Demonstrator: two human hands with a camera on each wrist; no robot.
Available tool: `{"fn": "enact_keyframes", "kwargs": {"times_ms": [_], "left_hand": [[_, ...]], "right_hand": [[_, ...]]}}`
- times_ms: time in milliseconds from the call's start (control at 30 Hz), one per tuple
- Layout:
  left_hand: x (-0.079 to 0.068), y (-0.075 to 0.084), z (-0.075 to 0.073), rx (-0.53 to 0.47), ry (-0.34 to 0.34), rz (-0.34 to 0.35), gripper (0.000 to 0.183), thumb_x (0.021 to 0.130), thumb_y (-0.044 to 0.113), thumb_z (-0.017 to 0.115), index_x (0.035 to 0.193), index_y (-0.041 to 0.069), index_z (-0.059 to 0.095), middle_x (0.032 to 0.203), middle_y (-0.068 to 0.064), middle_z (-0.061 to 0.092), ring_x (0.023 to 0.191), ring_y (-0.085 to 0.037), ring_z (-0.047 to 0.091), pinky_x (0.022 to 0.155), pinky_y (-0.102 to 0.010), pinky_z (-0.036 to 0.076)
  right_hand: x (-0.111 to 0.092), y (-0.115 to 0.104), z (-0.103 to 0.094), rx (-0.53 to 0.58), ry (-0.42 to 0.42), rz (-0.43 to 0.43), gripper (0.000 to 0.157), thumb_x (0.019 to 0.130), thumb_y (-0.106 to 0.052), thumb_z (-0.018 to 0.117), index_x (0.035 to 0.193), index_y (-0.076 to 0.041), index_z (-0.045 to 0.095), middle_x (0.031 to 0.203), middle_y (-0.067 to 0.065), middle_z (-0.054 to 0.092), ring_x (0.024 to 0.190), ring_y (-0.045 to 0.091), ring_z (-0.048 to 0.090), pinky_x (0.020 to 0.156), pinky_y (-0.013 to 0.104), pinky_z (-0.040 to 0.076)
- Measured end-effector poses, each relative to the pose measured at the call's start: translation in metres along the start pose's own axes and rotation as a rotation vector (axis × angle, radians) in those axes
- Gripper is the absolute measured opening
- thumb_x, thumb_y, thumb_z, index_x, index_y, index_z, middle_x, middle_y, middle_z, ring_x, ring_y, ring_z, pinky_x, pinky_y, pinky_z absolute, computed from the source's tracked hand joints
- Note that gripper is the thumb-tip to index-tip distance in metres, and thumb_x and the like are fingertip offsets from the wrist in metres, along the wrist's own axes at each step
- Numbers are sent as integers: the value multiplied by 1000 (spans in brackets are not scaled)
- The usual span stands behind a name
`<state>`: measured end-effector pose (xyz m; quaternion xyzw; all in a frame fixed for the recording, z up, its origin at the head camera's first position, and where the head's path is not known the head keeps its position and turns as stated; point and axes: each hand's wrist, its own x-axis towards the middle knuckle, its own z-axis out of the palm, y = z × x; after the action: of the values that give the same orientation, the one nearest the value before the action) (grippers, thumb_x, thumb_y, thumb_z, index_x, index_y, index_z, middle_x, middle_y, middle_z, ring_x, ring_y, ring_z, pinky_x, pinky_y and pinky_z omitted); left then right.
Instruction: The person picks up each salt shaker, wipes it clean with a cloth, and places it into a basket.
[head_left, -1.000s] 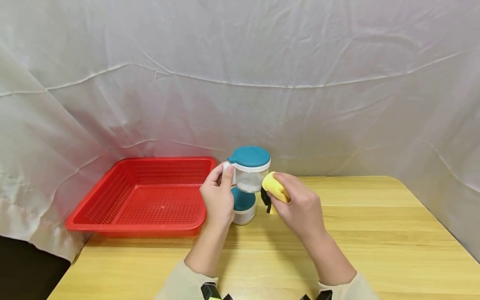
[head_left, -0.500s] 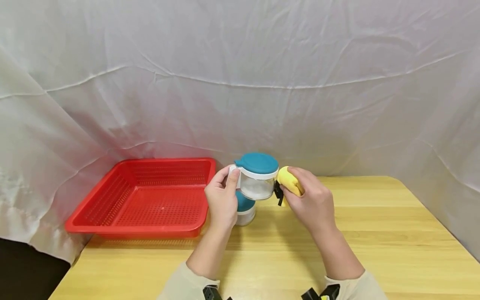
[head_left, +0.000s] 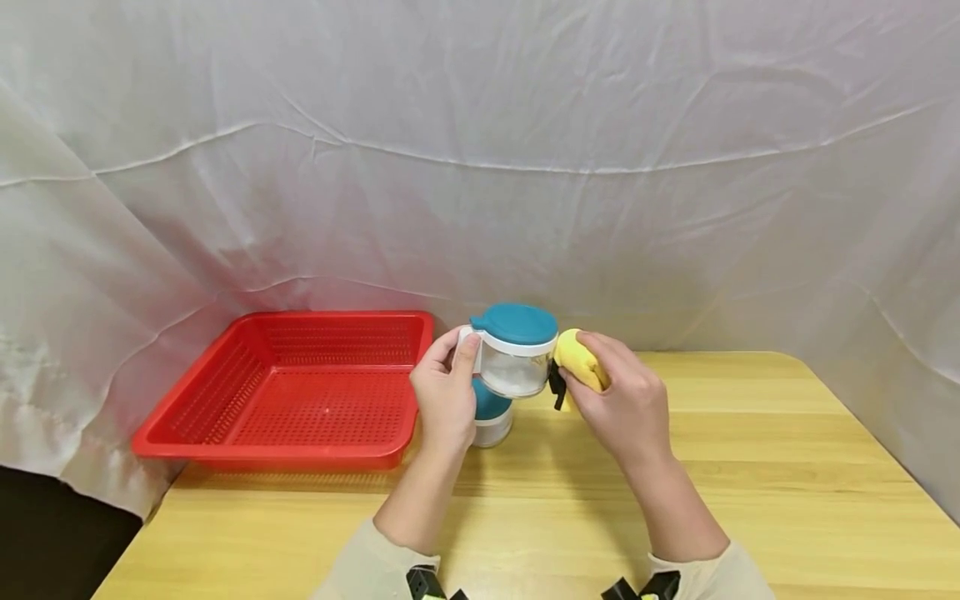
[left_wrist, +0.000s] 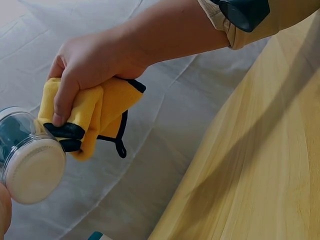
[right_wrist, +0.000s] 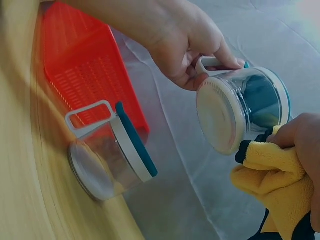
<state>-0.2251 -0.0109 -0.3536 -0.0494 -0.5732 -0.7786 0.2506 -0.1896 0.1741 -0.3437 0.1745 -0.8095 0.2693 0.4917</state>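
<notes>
Pinching jar handle (right_wrist: pixel 200 65) and yellow cloth (head_left: pixel 577 358), respectively, are the left (head_left: pixel 444 392) and right hands (head_left: pixel 626 398).

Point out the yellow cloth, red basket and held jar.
Yellow cloth (left_wrist: pixel 95 115): left wrist view, its folded middle.
Red basket (head_left: pixel 322 398): head view, its perforated floor.
Held jar (head_left: pixel 514 372): head view, its clear wall.

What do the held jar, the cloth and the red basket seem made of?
Held jar: smooth, clear body, glass or hard plastic, since it is see-through; I can't tell which. Its teal lid looks like matte plastic, evenly coloured.
Cloth: soft fabric, perhaps microfibre, from its fuzzy pile and folds.
Basket: probably moulded plastic with a slight sheen, given the regular perforations.
</notes>
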Motion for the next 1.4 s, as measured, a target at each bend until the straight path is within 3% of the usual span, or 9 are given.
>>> {"fn": "enact_keyframes", "kwargs": {"times_ms": [367,533,733,1000,1400], "left_hand": [[3,-3,-2,-29,43,-10,27,91,18,71,114,2,71,100,-11,71,85,-18,62,73,-23,57],[4,-7,-4,-29,44,-60,28,92,20,70,116,5,71,102,-9,71,88,-19,62,74,-23,57],[8,-9,-9,-71,7,-143,29,91,22,71,116,7,71,100,-4,71,88,-18,61,73,-23,56],[13,-9,-13,-180,-92,-180,27,93,19,69,114,2,70,93,0,72,82,-15,63,67,-21,53],[13,-8,-13,-313,-166,-224,13,95,12,65,104,7,72,87,2,72,72,-11,59,65,-18,50]], "right_hand": [[-1,-17,5,12,-21,-135,42,69,-9,85,110,-6,72,105,12,73,96,30,70,83,44,58],[0,-24,3,53,-63,-173,44,69,-9,84,111,-6,71,107,11,73,99,29,70,83,45,58],[3,-21,-1,64,-70,-150,46,68,-6,86,111,-6,71,107,11,73,97,28,70,83,42,58],[5,-4,-5,18,-46,-103,45,69,-4,86,112,-5,72,109,10,73,98,27,70,83,42,57],[1,7,-1,1,-20,-80,49,67,0,84,114,-7,72,110,11,72,97,30,70,81,47,58]]}}
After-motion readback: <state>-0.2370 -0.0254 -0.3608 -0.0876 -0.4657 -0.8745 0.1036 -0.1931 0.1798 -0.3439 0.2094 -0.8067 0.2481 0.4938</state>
